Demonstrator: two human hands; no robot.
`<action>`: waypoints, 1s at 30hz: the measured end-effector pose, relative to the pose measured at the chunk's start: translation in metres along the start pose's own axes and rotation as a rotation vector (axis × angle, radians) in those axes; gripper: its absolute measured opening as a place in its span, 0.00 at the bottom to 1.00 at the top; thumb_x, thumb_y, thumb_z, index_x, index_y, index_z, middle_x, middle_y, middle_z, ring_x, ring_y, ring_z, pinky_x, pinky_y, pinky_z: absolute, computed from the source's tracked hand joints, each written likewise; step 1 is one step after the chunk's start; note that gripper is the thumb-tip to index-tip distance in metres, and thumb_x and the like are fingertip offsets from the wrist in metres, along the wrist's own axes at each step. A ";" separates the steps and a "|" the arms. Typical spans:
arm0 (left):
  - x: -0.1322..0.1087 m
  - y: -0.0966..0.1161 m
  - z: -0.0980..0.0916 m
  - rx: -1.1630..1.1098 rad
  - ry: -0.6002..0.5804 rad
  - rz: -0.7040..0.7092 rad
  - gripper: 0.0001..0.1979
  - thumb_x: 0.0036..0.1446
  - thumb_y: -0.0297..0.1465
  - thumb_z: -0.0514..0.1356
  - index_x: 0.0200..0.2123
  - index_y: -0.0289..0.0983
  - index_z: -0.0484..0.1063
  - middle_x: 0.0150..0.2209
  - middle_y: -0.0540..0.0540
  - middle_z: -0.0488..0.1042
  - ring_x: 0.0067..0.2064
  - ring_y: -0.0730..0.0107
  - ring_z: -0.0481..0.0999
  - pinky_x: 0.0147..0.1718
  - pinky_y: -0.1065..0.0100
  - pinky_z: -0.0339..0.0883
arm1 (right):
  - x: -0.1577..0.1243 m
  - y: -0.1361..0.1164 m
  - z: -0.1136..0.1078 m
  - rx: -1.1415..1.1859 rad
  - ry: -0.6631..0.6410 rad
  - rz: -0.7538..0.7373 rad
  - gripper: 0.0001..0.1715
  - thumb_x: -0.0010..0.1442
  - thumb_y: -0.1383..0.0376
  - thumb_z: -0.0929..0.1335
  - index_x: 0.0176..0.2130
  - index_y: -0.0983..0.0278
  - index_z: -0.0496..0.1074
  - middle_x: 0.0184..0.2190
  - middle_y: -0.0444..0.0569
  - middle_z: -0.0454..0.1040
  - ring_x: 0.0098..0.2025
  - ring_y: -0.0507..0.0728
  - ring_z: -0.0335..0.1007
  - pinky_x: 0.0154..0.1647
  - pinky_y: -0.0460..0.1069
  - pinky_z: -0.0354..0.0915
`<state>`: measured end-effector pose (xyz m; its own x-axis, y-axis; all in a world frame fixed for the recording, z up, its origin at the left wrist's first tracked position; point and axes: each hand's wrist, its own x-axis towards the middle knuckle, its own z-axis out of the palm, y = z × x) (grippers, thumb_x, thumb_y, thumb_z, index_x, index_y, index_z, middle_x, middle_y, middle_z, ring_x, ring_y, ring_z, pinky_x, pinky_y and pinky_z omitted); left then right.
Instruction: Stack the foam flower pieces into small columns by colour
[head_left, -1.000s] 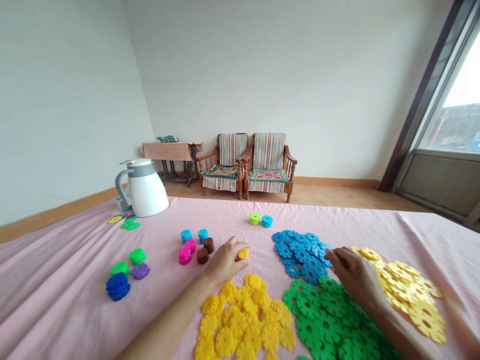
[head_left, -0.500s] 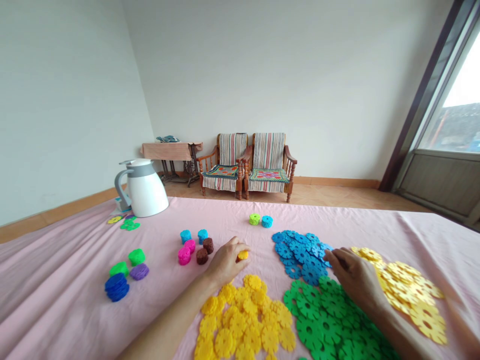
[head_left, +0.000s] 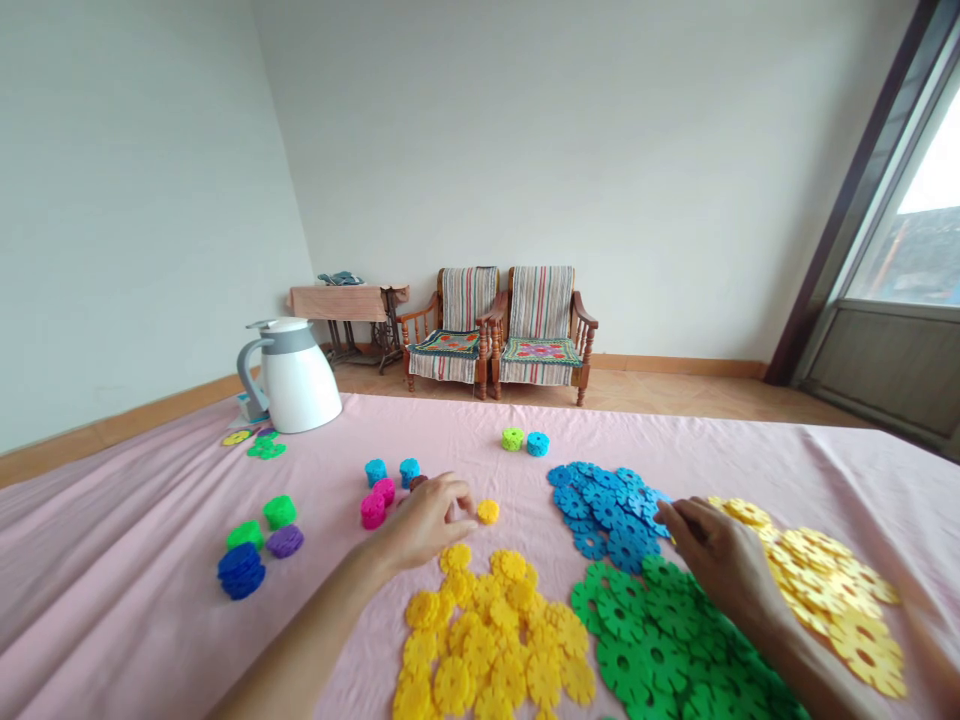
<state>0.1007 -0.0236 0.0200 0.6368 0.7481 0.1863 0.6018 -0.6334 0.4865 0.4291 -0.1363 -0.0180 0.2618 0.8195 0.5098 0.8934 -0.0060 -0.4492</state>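
My left hand [head_left: 431, 515] hovers just left of a small stack of yellow snowflake discs [head_left: 487, 512], fingers curved but apart, with nothing seen between them. Behind its knuckles, brown disc stacks [head_left: 418, 482] are partly covered. My right hand [head_left: 709, 550] is closed at the right edge of a blue disc pile [head_left: 604, 510], its fingertips pressed together; whatever they hold, if anything, is hidden. Under that wrist spreads a green disc pile [head_left: 660, 640], with pale yellow discs [head_left: 829, 580] to its right. A deeper yellow pile [head_left: 491, 640] lies in front, between both arms.
Pink stacks [head_left: 373, 511], light blue stacks [head_left: 409, 471], green stacks [head_left: 280, 512], a purple stack [head_left: 286, 541] and a dark blue stack [head_left: 241, 572] stand leftward. Lime [head_left: 512, 439] and blue [head_left: 538, 444] stacks sit farther back. A white jug [head_left: 300, 385] stands at the back left.
My left hand has let go of the yellow stack and moved left, leaving it standing on the cloth. My right hand stays by the blue pile. The view has shifted slightly.
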 end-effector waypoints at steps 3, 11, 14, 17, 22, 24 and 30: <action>-0.014 -0.002 -0.014 0.038 -0.137 0.014 0.11 0.43 0.23 0.57 0.33 0.39 0.71 0.35 0.50 0.69 0.29 0.73 0.68 0.29 0.73 0.59 | 0.000 0.000 0.000 0.005 -0.015 0.004 0.25 0.60 0.52 0.57 0.23 0.61 0.70 0.21 0.45 0.71 0.22 0.51 0.64 0.25 0.46 0.56; -0.022 0.008 -0.010 0.066 -0.216 0.034 0.17 0.38 0.20 0.55 0.33 0.40 0.72 0.35 0.50 0.69 0.31 0.71 0.69 0.28 0.74 0.57 | 0.000 0.004 0.000 -0.005 -0.019 0.019 0.26 0.60 0.51 0.56 0.23 0.62 0.70 0.22 0.46 0.72 0.24 0.52 0.66 0.26 0.46 0.57; -0.021 0.010 -0.009 0.059 -0.219 0.040 0.14 0.39 0.21 0.55 0.31 0.39 0.71 0.34 0.51 0.69 0.29 0.73 0.68 0.26 0.75 0.57 | 0.000 0.004 0.000 -0.011 -0.012 0.002 0.26 0.60 0.50 0.56 0.24 0.62 0.71 0.22 0.46 0.72 0.24 0.53 0.66 0.26 0.46 0.57; -0.018 0.007 -0.009 0.066 -0.189 0.031 0.11 0.39 0.23 0.56 0.30 0.38 0.71 0.33 0.51 0.70 0.29 0.73 0.68 0.25 0.75 0.57 | -0.001 0.003 0.000 -0.003 -0.007 -0.003 0.26 0.60 0.51 0.56 0.25 0.62 0.72 0.22 0.47 0.72 0.23 0.52 0.65 0.25 0.46 0.57; -0.005 0.002 -0.003 0.018 0.010 0.024 0.12 0.42 0.25 0.56 0.34 0.37 0.70 0.31 0.51 0.70 0.29 0.73 0.68 0.29 0.73 0.60 | -0.001 0.002 0.002 0.011 -0.030 0.007 0.26 0.59 0.50 0.56 0.22 0.61 0.69 0.20 0.44 0.69 0.22 0.51 0.63 0.25 0.46 0.56; 0.002 0.004 0.002 -0.001 0.117 0.023 0.11 0.44 0.25 0.56 0.34 0.37 0.70 0.31 0.50 0.70 0.29 0.73 0.68 0.30 0.73 0.61 | -0.002 0.003 0.003 0.014 -0.037 0.001 0.25 0.59 0.51 0.57 0.22 0.61 0.68 0.19 0.43 0.67 0.22 0.51 0.63 0.25 0.45 0.56; 0.020 0.005 0.023 -0.033 0.191 0.033 0.11 0.43 0.23 0.56 0.34 0.36 0.71 0.35 0.49 0.71 0.29 0.74 0.69 0.32 0.72 0.62 | -0.001 0.001 0.003 0.007 -0.032 -0.006 0.24 0.59 0.51 0.57 0.21 0.61 0.65 0.18 0.42 0.64 0.21 0.51 0.61 0.24 0.46 0.55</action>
<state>0.1278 -0.0161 0.0062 0.5508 0.7532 0.3597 0.5642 -0.6536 0.5045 0.4288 -0.1356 -0.0216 0.2448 0.8374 0.4887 0.8923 0.0027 -0.4515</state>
